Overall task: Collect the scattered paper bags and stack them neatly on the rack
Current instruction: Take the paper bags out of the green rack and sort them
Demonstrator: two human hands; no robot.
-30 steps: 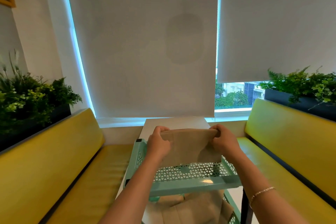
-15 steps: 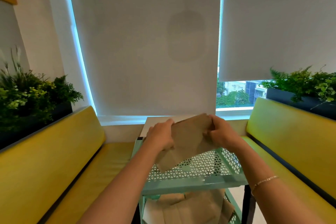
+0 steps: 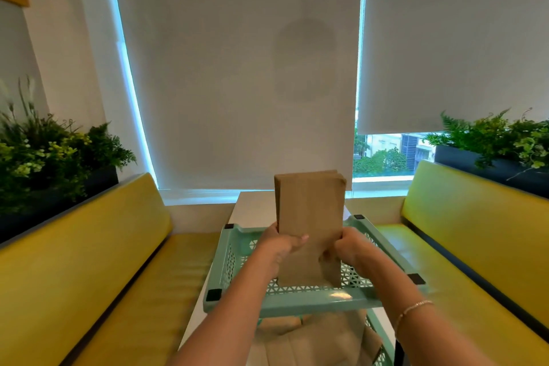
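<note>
Standing upright over the top tray of the mint-green rack [image 3: 297,304], a stack of brown paper bags [image 3: 309,211] is clamped at its lower sides by the left hand [image 3: 277,246] and right hand [image 3: 346,249]. More bags [image 3: 315,336] lie on the tier below; yellow benches [image 3: 98,261] flank the white worktop [image 3: 255,208].

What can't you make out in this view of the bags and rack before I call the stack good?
- Bag count in the held stack: only the front face shows.
- Bottom edge of the stack: whether it touches the rack's top tray is unclear.
- Lower tier bags: covered by the top tray and forearms, cut by the bottom edge.
- Left hand and right hand: fingers behind the stack are hidden.
</note>
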